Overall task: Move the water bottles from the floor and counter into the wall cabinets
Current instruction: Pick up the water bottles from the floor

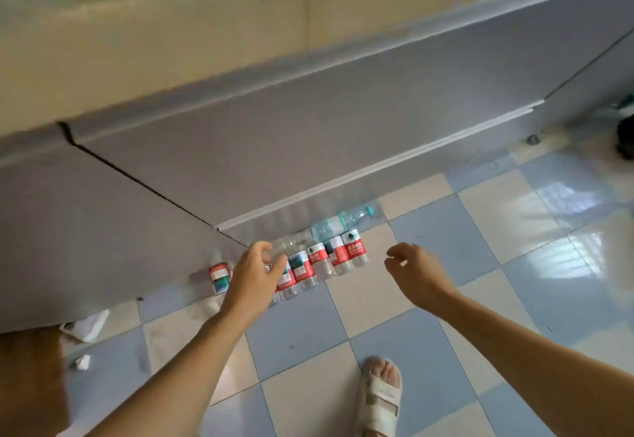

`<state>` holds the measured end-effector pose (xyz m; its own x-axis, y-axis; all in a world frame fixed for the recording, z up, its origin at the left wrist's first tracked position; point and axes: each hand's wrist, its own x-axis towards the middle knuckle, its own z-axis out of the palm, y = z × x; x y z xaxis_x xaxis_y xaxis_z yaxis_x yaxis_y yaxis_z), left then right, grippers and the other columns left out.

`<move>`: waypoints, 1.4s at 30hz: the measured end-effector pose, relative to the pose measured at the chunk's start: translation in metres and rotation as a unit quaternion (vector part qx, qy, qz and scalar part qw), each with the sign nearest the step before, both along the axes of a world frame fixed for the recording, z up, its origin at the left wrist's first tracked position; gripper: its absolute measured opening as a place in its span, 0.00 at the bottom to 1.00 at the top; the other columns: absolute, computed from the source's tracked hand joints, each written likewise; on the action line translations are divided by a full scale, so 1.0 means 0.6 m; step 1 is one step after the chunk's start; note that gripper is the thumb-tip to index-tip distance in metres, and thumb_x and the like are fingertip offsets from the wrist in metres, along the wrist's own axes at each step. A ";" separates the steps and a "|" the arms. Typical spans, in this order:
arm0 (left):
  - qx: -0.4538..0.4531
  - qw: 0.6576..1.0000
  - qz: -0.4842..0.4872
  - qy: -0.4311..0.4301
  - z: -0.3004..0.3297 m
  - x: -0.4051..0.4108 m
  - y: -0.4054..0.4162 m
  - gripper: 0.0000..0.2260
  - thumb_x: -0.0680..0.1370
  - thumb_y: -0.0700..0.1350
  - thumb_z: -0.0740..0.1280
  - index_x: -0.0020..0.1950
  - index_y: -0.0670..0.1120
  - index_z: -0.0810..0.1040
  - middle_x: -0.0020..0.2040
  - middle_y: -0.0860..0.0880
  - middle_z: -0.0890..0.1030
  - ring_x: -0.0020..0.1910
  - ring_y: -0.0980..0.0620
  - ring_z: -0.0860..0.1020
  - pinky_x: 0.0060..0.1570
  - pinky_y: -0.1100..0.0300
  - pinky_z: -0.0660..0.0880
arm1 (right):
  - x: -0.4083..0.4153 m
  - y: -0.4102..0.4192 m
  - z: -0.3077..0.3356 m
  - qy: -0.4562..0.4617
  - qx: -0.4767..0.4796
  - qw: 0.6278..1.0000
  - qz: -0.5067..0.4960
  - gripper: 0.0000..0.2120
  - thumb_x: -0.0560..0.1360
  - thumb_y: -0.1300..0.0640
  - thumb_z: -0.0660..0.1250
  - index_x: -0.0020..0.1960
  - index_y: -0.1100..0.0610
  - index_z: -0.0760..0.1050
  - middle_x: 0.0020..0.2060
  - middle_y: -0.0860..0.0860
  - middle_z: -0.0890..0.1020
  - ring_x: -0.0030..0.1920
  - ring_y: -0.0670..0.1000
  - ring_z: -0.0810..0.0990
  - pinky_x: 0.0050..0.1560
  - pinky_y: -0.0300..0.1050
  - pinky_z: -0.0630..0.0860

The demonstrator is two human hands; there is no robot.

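Row of red-label bottles [317,258] on tiled floor [446,231] along cabinet base [308,148], left hand [255,273] loosely curled, empty, above the row, right hand [417,270] loosely curled, empty, one clear bottle [338,222] lying behind

Both arms are bare from the frame edge down to the wrists, with no sleeve showing on either one. The left hand [252,275] and the right hand [417,273] are bare too: no glove, ring, watch or band shows on them. The fingers [394,256] are uncovered. One foot [380,392] shows at the bottom edge, in an open-toed sandal [379,409] of pale off-white. The sandal has a broad strap across the toes and another across the instep, with a small buckle or tab on the side.
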<state>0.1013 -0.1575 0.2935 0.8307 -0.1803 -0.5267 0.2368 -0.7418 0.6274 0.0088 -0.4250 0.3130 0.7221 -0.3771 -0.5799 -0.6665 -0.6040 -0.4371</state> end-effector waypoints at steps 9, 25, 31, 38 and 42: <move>0.171 0.975 -0.127 -0.065 -0.353 0.025 -0.053 0.26 0.81 0.55 0.65 0.76 0.45 0.67 0.75 0.46 0.69 0.74 0.45 0.65 0.70 0.53 0.63 | 0.077 -0.024 -0.357 -0.041 -0.021 0.992 0.116 0.19 0.82 0.53 0.62 0.71 0.56 0.73 0.68 0.55 0.75 0.66 0.57 0.71 0.64 0.54 0.71; 0.277 0.921 -0.221 -0.160 -0.580 0.032 -0.028 0.36 0.80 0.61 0.62 0.82 0.46 0.54 0.82 0.45 0.55 0.79 0.41 0.53 0.78 0.44 0.53 | 0.164 0.034 -0.623 -0.067 -0.120 0.935 0.329 0.34 0.81 0.48 0.58 0.82 0.50 0.46 0.82 0.50 0.42 0.81 0.55 0.36 0.78 0.61 0.38; 0.287 0.921 -0.183 -0.192 -0.557 -0.022 -0.062 0.33 0.77 0.58 0.71 0.76 0.42 0.69 0.70 0.38 0.70 0.66 0.37 0.70 0.65 0.43 0.69 | 0.098 0.020 -0.589 -0.126 -0.088 0.954 0.256 0.32 0.79 0.52 0.63 0.80 0.53 0.55 0.79 0.55 0.58 0.80 0.59 0.53 0.78 0.62 0.54; 0.269 0.921 -0.231 -0.160 -0.591 0.013 -0.099 0.33 0.76 0.59 0.71 0.77 0.48 0.65 0.73 0.46 0.68 0.69 0.42 0.67 0.69 0.50 0.62 | 0.127 -0.081 -0.591 -0.110 -0.020 0.984 -0.140 0.33 0.79 0.55 0.64 0.80 0.56 0.55 0.74 0.61 0.60 0.72 0.61 0.61 0.71 0.55 0.62; 0.239 0.924 -0.264 -0.138 -0.615 0.009 -0.110 0.28 0.77 0.57 0.71 0.74 0.49 0.69 0.68 0.50 0.73 0.65 0.45 0.70 0.65 0.52 0.63 | 0.145 -0.125 -0.636 -0.032 0.083 0.943 -0.321 0.24 0.81 0.54 0.60 0.76 0.56 0.64 0.67 0.62 0.71 0.64 0.62 0.73 0.57 0.50 0.69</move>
<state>0.1067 -0.2236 -0.0756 0.8076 -0.4006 -0.4327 -0.3572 -0.9162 0.1815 0.0957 -0.4998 -0.0684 0.4105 -0.6570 -0.6323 -0.8409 -0.0045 -0.5412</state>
